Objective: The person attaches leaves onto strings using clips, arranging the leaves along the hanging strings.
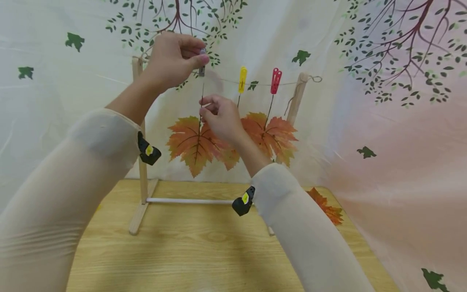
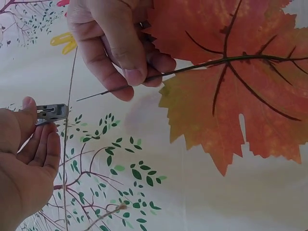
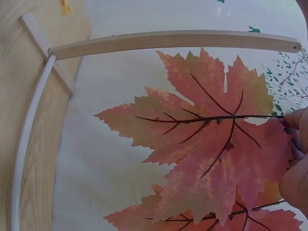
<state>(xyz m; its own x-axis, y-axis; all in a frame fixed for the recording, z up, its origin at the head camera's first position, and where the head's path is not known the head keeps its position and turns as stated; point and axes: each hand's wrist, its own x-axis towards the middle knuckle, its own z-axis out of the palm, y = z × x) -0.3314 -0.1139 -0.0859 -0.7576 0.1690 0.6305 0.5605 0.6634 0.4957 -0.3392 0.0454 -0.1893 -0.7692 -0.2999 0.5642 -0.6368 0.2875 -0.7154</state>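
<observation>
Far left: wooden post [image 1: 143,178] of the stand, its upper part crossed by the left forearm and its foot on the wood-grain table [image 1: 211,259]; a white rod [image 1: 189,200] runs right from it, low down, until the right cuff and wrist camera block the view. Left hand [image 1: 173,61] raised to the string [image 2: 70,86], thumb and fingers pinching a grey metal clip [image 2: 52,111], whose end meets the string (whether it bites the string, cannot tell). Just below the clip and apart from it: stem tip of the orange-red maple leaf [image 1: 195,142]; the leaf hangs in the air before the backdrop, its stem pinched by the right hand [image 1: 220,115]. Next right, yellow clip [image 1: 242,80], then red clip [image 1: 276,81], both on the string, stems below them; the hanging leaves [image 1: 279,138] overlap, partly masked by the right hand and wrist. Right post [image 1: 297,97] is hidden lower down by leaves and sleeve. Far right: loose leaf [image 1: 327,207] on the table, partly covered by the right sleeve [image 1: 306,227].
</observation>
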